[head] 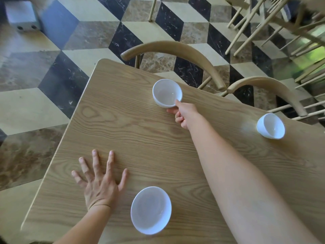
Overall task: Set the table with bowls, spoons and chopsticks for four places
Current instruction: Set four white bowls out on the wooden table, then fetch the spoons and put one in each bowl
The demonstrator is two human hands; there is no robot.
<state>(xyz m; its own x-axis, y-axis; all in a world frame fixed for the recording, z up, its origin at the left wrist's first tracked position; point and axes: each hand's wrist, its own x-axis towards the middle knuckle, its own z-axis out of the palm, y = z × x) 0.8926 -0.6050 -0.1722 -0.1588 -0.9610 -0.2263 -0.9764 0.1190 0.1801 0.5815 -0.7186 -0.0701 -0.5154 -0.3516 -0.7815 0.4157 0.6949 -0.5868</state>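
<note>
The right hand (183,114) pinches the rim of the far bowl (167,93), seating it before the nearer chair (175,55). The left hand (98,182) lies flat, fingers spread, gripping nothing, on the table (140,134), likely bracing the reach. Two other bowls sit well away from that chair.

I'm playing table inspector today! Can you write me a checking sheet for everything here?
Surface: wooden table, bare apart from the bowls.
Job's things: three white bowls, far bowl, right bowl, near bowl; all empty; no spoons or chopsticks seen.
Clutter: nothing seen.
Hands: right hand pinches the far bowl's rim; left hand lies flat, fingers spread, on the table.
Cables: nothing seen.
Surroundings: two wooden chairs at the far side, patterned tile floor, grey box on it.
</note>
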